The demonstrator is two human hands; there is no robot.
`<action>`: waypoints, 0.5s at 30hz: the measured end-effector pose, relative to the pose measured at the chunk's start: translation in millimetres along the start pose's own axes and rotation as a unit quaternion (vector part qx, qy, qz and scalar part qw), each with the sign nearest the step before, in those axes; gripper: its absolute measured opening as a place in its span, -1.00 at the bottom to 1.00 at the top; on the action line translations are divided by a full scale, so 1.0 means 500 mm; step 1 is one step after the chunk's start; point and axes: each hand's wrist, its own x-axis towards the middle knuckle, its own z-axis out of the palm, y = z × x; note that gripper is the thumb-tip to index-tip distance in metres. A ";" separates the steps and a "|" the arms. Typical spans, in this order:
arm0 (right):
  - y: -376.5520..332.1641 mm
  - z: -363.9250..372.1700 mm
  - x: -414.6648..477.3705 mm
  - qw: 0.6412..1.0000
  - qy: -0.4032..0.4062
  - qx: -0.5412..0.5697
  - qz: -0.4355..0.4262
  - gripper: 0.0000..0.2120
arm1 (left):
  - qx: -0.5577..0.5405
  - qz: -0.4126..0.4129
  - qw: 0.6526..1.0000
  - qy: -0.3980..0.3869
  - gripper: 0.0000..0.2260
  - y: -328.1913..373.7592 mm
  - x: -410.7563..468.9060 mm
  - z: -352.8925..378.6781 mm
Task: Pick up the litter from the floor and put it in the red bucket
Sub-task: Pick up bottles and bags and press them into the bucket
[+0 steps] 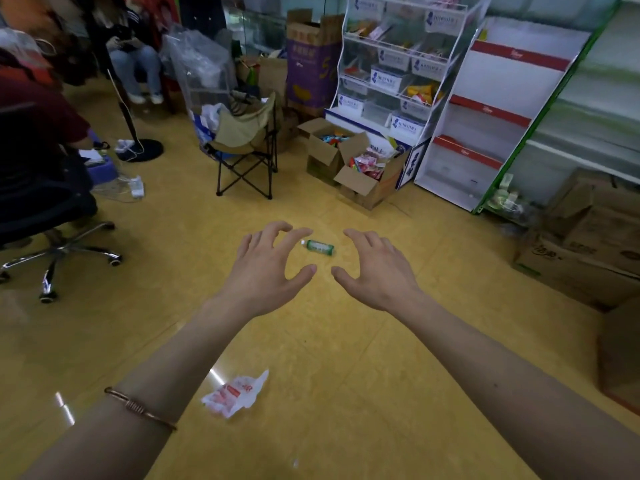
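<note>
- Left hand and right hand are both out in front, fingers spread and loosely curved, holding nothing.
- Small clear plastic bottle with green label lies on its side on the glossy yellow tiled floor. It shows between the two hands but further off, with no contact.
- Crumpled white-and-red plastic wrapper lies on the floor nearer the person, beside the left forearm, untouched.
- Red bucket is not in view, so both pieces of litter are yet to be binned.
- Step, as judged: reach for the bottle.
- One hand should be enough. Come down from above, thumb on one side of the body and fingers on the other.
- The bottle is round and the tile is slick, so a sideways nudge would likely roll it.
- The free hand could pinch a fold of the wrapper, making one trip to the bucket.
</note>
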 end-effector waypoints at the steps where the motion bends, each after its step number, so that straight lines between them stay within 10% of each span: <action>1: -0.002 0.004 0.020 1.000 0.000 0.001 -0.001 -0.35 | -0.001 0.000 1.000 -0.001 -0.49 -0.012 0.015 0.003; 15: -0.060 0.179 0.436 0.986 -0.082 0.012 -0.142 -0.33 | 0.030 -0.170 0.985 -0.005 -0.47 -0.263 0.208 0.060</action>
